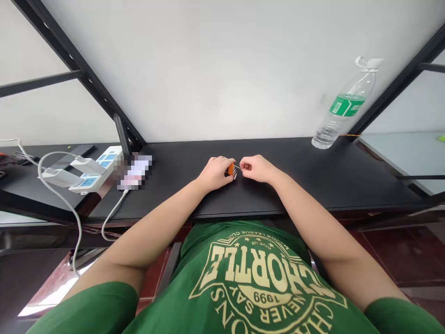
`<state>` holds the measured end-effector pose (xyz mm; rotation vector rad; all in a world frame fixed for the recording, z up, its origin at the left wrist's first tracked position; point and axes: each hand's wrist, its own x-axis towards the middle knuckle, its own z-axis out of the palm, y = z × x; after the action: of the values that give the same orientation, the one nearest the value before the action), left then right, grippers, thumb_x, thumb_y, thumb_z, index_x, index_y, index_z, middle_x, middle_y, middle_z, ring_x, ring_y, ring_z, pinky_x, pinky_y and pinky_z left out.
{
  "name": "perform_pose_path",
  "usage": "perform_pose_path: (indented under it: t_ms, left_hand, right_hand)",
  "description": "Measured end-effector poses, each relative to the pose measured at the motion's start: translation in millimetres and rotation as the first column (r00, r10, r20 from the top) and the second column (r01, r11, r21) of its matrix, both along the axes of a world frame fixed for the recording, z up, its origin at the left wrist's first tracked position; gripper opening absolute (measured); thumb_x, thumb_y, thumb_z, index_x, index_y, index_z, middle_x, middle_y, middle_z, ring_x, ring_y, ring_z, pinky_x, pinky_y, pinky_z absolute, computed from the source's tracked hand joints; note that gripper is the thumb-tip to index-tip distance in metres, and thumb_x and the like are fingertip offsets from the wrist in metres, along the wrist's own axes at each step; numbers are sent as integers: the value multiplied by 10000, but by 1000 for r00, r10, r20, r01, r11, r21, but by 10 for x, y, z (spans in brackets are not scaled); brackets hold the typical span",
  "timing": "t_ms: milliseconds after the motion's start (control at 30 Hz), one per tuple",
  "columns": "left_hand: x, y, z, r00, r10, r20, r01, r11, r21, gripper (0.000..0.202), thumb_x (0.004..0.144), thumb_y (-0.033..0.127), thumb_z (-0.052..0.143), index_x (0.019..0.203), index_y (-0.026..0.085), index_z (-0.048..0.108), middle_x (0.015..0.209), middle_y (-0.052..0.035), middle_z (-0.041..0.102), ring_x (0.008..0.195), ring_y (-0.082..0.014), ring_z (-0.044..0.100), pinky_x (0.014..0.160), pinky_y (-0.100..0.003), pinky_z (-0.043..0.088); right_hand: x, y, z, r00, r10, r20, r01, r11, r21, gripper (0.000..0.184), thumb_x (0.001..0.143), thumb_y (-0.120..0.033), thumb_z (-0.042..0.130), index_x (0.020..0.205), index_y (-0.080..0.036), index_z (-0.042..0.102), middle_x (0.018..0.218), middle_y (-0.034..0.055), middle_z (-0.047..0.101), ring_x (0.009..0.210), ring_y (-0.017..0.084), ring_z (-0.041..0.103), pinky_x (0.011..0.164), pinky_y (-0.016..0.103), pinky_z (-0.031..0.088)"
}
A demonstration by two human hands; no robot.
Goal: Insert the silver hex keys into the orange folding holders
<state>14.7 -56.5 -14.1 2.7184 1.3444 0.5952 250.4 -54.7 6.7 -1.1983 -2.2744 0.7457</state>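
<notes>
My left hand (216, 172) rests on the black table (299, 181) with its fingers closed round a small orange object (231, 169) that has short pale prongs or bristles at its lower end. My right hand (254, 168) sits just to the right, fingers pinched on a thin pale strand or pin (237, 166) that reaches toward the orange object. The two hands almost touch at the table's middle. What the thin piece is I cannot make out.
A clear water bottle (344, 109) with a green label stands at the table's back right. A blurred phone (135, 172) with a white cable lies at left. Beside it sits a white power strip (91, 172) with plugged adapters. Black frame bars rise on both sides.
</notes>
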Motion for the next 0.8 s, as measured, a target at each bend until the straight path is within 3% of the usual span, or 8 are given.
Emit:
perform_pose_path:
  t_ms: [267,400,600,800]
  left_hand:
    - [8,-6,5,1000,6,-6,-6,1000,-11,458,877,310,706,1328,238,672,1142,-81,786,1184,-314,700,1078,-494,464]
    - [13,-24,19,1000,12,-15,-12,1000,0,455,877,307,705,1328,252,681,1135,-82,788,1208,-320,688,1084,-497,456]
    - [20,-28,9,1000,-12,-24,13,999,30,457,859,304,719,1314,258,704,1107,-86,787,1205,-319,675,1095,-498,438]
    - [52,-55,24,998,-50,-30,51,998,24,457,839,312,740,1292,254,721,1124,-98,767,1204,-317,665,1125,-510,418]
  right_hand:
    - [19,-13,21,1000,-20,-5,19,999,-32,70,786,-166,617,814,-218,654,757,-34,666,683,134,551,685,265,425]
    - [20,-19,50,995,-44,-86,35,993,-109,63,770,-184,644,811,-216,679,760,-22,670,677,139,558,651,267,438]
    - [-7,-1,61,944,-154,-293,11,900,-436,72,715,-145,691,741,-205,660,620,-13,599,503,114,485,483,258,411]
    - [19,54,47,907,-198,-372,-39,840,-542,117,713,-129,750,677,-200,664,567,-10,554,482,92,440,401,217,353]
